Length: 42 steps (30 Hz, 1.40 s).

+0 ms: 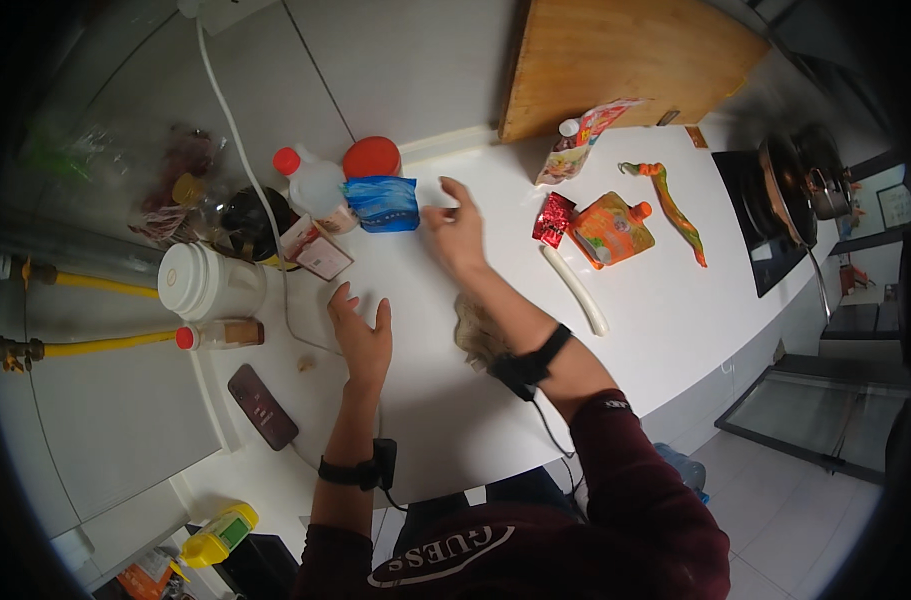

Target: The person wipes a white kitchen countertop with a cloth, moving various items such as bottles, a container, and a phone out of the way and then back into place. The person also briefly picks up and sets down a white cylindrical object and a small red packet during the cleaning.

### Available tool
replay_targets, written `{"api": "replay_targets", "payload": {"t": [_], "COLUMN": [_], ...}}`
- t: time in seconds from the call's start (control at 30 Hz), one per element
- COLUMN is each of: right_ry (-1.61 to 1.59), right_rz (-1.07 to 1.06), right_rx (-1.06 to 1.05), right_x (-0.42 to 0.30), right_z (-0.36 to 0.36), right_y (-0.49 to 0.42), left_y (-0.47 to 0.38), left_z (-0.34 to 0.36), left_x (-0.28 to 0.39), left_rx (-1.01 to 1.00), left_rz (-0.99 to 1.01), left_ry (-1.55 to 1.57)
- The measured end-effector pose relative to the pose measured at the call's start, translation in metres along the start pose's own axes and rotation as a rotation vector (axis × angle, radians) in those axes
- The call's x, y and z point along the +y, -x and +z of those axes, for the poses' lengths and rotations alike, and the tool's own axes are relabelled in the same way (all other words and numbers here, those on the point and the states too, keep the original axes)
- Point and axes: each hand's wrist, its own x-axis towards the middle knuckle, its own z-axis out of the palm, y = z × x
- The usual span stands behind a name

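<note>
My right hand [457, 229] hovers over the white countertop [425, 345], thumb and forefinger spread, holding nothing. Just left of its fingertips stands a blue plastic packet [384, 204], with a narrow gap between them. My left hand [361, 334] is nearer my body, fingers apart and nothing in them. Beyond its fingertips a small printed box [318, 249] leans by a white jug [316, 187] with a red cap. A red-lidded tub [373, 156] is partly hidden behind the blue packet. Beneath my right forearm lies a crumpled brownish cloth [476, 330], partly covered.
On the right lie a white stalk [575, 290], a red sachet [553, 219], an orange spouted pouch [611, 231] and a twisted pepper [673, 206]. A cutting board [620, 64] leans behind. Leftward are a white tub [215, 281], a red-capped bottle [226, 334], a cable [234, 120] and a phone [262, 406].
</note>
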Motion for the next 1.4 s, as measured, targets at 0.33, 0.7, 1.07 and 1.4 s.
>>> {"api": "replay_targets", "payload": {"t": [0.33, 0.7, 1.07, 1.4], "right_ry": [0.705, 0.397, 0.3, 0.205], "right_rz": [-0.294, -0.085, -0.196, -0.23], "right_rx": [0.636, 0.263, 0.113, -0.069], "right_x": [-0.023, -0.014, -0.084, -0.047], "right_z": [-0.243, -0.255, -0.203, -0.066], "right_y": [0.022, 0.004, -0.002, -0.073], "left_y": [0.009, 0.036, 0.034, 0.033], "left_z": [0.014, 0.039, 0.039, 0.041], "left_x": [-0.008, -0.035, -0.035, -0.037], "left_rx": [-0.047, -0.14, -0.11, -0.073], "left_rz": [0.019, 0.396, 0.464, 0.468], "left_ry": [0.02, -0.463, -0.418, -0.435]}}
